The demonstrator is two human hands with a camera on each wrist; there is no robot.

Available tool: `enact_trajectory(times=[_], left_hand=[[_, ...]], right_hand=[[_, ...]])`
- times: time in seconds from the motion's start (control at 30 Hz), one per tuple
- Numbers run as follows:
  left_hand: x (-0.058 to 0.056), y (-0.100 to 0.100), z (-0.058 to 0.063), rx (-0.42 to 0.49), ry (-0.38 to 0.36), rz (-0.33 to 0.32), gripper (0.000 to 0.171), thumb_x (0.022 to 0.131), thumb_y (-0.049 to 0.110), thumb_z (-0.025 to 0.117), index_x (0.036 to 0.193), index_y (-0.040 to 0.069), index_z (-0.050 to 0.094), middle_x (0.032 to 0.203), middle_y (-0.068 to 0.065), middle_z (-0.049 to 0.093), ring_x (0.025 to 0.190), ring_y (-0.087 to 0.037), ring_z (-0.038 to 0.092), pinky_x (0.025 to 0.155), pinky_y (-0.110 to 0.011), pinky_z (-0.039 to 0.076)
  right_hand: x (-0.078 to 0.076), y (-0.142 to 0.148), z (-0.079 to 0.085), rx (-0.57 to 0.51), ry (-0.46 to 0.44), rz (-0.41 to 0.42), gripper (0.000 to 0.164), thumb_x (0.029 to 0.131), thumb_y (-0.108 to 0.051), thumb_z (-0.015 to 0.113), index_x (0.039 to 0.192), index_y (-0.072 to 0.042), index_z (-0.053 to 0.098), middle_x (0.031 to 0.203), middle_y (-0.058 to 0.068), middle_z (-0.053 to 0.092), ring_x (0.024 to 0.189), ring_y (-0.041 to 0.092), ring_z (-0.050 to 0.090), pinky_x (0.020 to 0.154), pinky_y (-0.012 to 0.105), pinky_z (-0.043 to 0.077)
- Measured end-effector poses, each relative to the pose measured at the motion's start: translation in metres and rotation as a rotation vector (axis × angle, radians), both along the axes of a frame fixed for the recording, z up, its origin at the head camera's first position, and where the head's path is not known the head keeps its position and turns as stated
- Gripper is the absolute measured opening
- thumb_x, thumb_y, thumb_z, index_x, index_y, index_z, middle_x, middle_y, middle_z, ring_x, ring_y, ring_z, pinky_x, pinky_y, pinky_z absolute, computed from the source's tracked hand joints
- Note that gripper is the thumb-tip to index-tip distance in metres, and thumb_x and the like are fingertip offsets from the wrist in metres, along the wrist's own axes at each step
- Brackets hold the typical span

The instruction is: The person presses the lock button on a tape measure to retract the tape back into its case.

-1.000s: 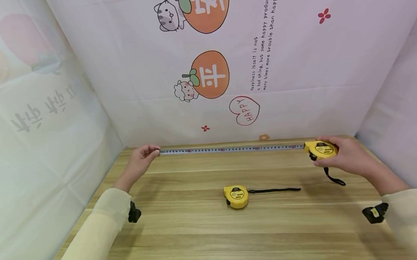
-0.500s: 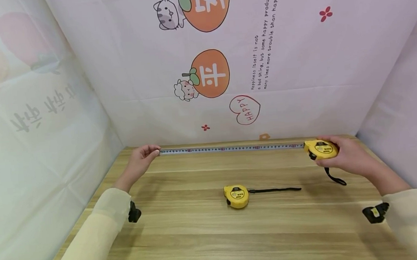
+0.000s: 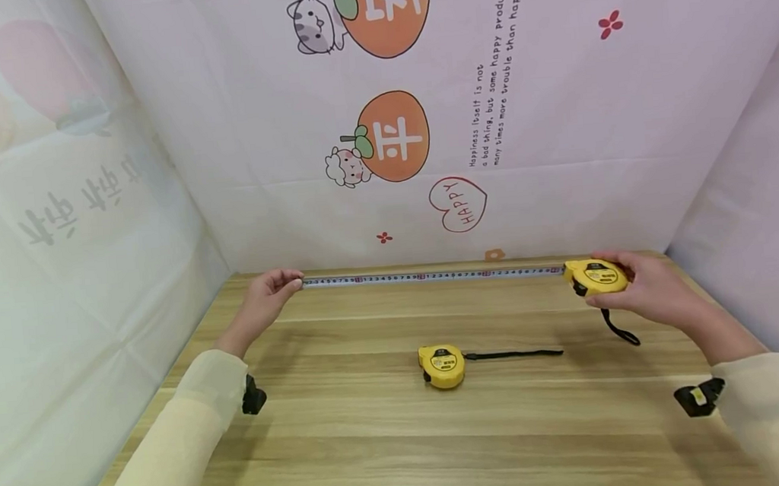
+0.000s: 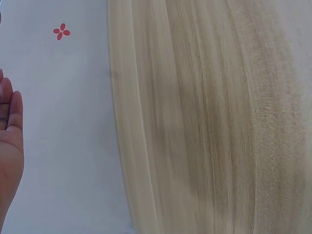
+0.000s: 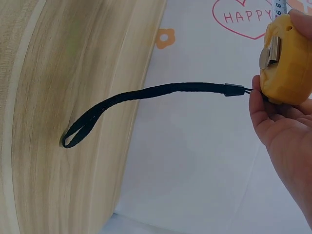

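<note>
My right hand [image 3: 647, 287] grips a yellow tape measure [image 3: 598, 277] by its case above the table's right side. Its blade [image 3: 433, 276] is drawn out in a straight line to the left, numbers showing. At the far end, my left hand [image 3: 265, 302] pinches the blade's tip between thumb and fingers. In the right wrist view a black wrist strap [image 5: 156, 91] hangs from the case [image 5: 288, 63], which has a metal clip. The left wrist view catches only part of the left hand [image 4: 9, 141] at its edge; the blade is out of sight there.
A second yellow tape measure [image 3: 442, 367] lies on the wooden table [image 3: 379, 465], its black strap [image 3: 515, 354] stretched to the right. White printed cloth [image 3: 545, 208] walls the back and both sides. Dark wrist cameras sit at both sleeves.
The blade between my hands has become slightly shorter. My left hand has shifted a little right, and the right hand's tape measure a little left. The tape measure on the table stays put.
</note>
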State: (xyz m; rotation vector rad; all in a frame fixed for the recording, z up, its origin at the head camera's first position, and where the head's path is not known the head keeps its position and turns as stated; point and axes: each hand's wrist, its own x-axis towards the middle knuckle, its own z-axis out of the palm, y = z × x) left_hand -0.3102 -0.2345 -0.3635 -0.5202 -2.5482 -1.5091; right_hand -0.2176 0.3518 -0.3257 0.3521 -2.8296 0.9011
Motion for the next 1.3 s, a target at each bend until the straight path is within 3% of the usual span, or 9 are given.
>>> enact_trajectory(times=[0.2,0.43,0.53,0.8,1.3], left_hand=[[-0.002,0.002,-0.001,0.005,-0.021,-0.011,0.029,0.100,0.024,0.057,0.118,0.001,0.062,0.111,-0.015,0.065,0.102,-0.023,0.060,0.082,-0.028,0.050],[-0.001,0.004,0.001,-0.005,-0.012,-0.028,0.030,0.099,0.026,0.059,0.118,0.002,0.063,0.110,-0.014,0.065,0.097,-0.021,0.060,0.078,-0.027,0.050],[0.000,0.006,0.002,-0.008,-0.013,-0.036,0.031,0.099,0.025,0.059,0.118,0.001,0.063,0.110,-0.016,0.065,0.095,-0.020,0.060,0.076,-0.026,0.049],[0.002,0.009,0.004,-0.013,-0.035,-0.046,0.028,0.098,0.026,0.060,0.117,0.005,0.063,0.105,-0.011,0.064,0.090,-0.022,0.058,0.071,-0.027,0.049],[0.003,0.013,0.004,0.007,-0.037,-0.062,0.026,0.098,0.023,0.060,0.116,0.004,0.063,0.105,-0.013,0.064,0.090,-0.022,0.059,0.072,-0.028,0.050]], right_hand=[[0.001,-0.001,0.001,-0.027,-0.019,-0.013,0.084,0.082,-0.037,0.079,0.142,0.007,0.040,0.121,0.026,0.055,0.098,0.028,0.056,0.067,0.022,0.049],[0.000,0.001,-0.001,-0.076,-0.003,-0.008,0.081,0.082,-0.032,0.081,0.141,0.007,0.042,0.124,0.028,0.053,0.092,-0.006,0.051,0.068,0.015,0.048],[-0.001,0.002,-0.003,-0.088,0.003,-0.004,0.081,0.081,-0.031,0.081,0.141,0.006,0.042,0.125,0.028,0.053,0.090,-0.013,0.049,0.068,0.014,0.048],[0.001,0.000,-0.001,-0.064,0.006,-0.017,0.080,0.079,-0.035,0.082,0.141,0.002,0.046,0.120,0.024,0.058,0.089,0.001,0.055,0.066,0.020,0.050],[0.003,-0.007,0.001,-0.084,-0.005,0.006,0.083,0.077,-0.034,0.084,0.140,0.004,0.046,0.119,0.025,0.058,0.089,0.004,0.057,0.066,0.023,0.051]])
